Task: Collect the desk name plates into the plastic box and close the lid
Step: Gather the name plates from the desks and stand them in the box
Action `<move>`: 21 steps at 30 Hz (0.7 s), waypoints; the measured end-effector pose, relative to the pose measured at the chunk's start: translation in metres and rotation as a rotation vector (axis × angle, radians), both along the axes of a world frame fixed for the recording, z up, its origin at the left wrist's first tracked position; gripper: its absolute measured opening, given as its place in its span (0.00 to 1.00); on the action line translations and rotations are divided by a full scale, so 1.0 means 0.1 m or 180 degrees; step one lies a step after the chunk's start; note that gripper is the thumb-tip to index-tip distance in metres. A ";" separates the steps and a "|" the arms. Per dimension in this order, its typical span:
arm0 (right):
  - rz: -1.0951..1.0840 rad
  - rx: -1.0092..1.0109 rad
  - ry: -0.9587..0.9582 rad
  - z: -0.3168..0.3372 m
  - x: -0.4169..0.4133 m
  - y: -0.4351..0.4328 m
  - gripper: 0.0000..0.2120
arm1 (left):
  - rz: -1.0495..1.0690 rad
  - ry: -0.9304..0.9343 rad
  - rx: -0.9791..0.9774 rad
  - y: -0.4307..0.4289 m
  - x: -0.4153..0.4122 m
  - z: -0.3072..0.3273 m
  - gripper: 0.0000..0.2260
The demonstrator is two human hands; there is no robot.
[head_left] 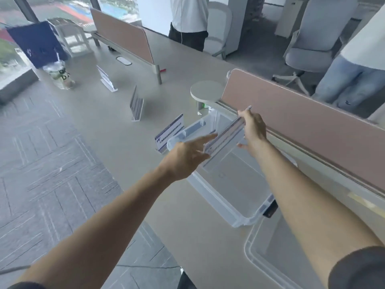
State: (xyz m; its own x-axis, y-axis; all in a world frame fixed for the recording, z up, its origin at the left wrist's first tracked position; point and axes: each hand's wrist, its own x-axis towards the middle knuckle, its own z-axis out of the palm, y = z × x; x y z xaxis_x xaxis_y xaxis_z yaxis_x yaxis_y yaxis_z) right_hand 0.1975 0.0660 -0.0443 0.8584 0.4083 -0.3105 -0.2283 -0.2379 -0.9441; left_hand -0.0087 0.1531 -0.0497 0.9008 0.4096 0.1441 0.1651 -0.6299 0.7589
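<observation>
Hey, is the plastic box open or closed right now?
Open. The plastic box has no lid on; its bare floor shows, and the lid lies flat on the desk beside it.

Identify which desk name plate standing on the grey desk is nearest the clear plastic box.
The clear acrylic name plate with the blue-and-white printed card, right beside the clear plastic box's left corner; the other two stand farther away.

Translucent glossy plastic box [220,197], clear plastic lid [260,257], matt smooth desk [116,130]
</observation>
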 end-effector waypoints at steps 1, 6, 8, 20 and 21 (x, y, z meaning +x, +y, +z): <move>-0.0028 0.0009 0.0089 -0.10 0.09 0.05 0.19 | -0.0096 0.0045 0.0064 0.07 0.08 -0.05 0.20; -0.0037 -0.0156 0.0308 -0.61 0.34 0.22 0.18 | -0.0170 0.0388 0.0172 0.28 0.36 -0.45 0.23; -0.0080 -0.0190 0.0464 -0.82 0.41 0.22 0.18 | -0.0207 0.0497 0.0248 0.34 0.45 -0.61 0.22; 0.0226 -0.0446 0.0270 -1.73 0.45 0.42 0.30 | -0.0320 0.1073 0.1170 0.93 0.72 -0.95 0.22; 0.0290 -0.0442 0.0190 -1.76 0.43 0.43 0.30 | -0.0275 0.1133 0.1264 0.98 0.75 -0.96 0.21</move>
State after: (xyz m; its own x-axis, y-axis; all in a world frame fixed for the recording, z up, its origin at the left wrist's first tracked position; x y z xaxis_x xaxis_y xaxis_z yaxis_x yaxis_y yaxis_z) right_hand 0.2406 0.1093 -0.2202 0.7981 0.4333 -0.4187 -0.2545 -0.3874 -0.8861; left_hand 0.0660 0.2510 -0.1459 0.9501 0.3082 -0.0476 0.3036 -0.8797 0.3661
